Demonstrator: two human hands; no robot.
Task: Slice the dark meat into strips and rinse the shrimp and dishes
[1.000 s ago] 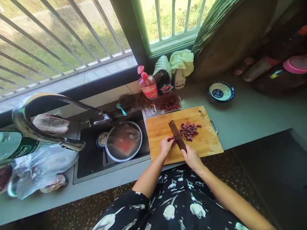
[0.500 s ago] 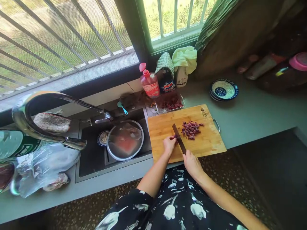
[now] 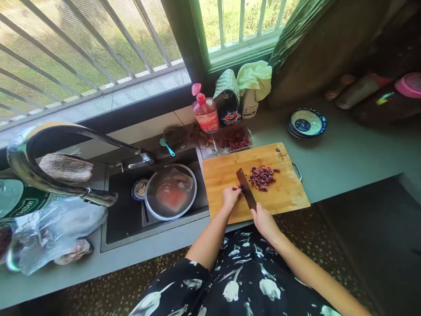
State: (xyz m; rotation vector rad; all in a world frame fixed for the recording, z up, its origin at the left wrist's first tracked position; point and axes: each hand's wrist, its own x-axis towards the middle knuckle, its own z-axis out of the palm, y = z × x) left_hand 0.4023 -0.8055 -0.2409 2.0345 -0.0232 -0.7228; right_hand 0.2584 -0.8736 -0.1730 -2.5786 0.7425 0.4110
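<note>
Knife (image 3: 246, 189) work is what's going on here, dead centre of the frame, but going big to small: the grey tabletop (image 3: 345, 162) runs across the whole middle of the frame, under a barred window along the top. Sunk into it at centre left is a dark sink (image 3: 123, 219) with a curved metal tap (image 3: 59, 145) arching over from the left edge. Inside the sink sits a round metal bowl (image 3: 170, 191) with something pinkish in it, can't tell what. Lower left there's a crumpled clear plastic bag (image 3: 55, 232) on the tabletop.

Right of the sink, touching its edge, lies a bamboo cutting board (image 3: 283, 197) with a metal handle on its right side. Behind it, against the window sill, stand a pink dish soap bottle (image 3: 205, 112), a dark bottle with a green cloth draped over it, and a white bottle under a pale yellow cloth. A small clear tray (image 3: 230, 141) with reddish bits sits just behind the board. A blue patterned bowl (image 3: 306, 123) is off to the upper right, well apart from the board.

On the board, a pile of chopped purple pieces (image 3: 262, 176) lies just right of the blade. The right hand (image 3: 263, 219) is clenched around the knife handle, blade angled up and left on the board. The left hand (image 3: 230, 196) has its fingertips pinching a small purple piece right against the blade's left side.
</note>
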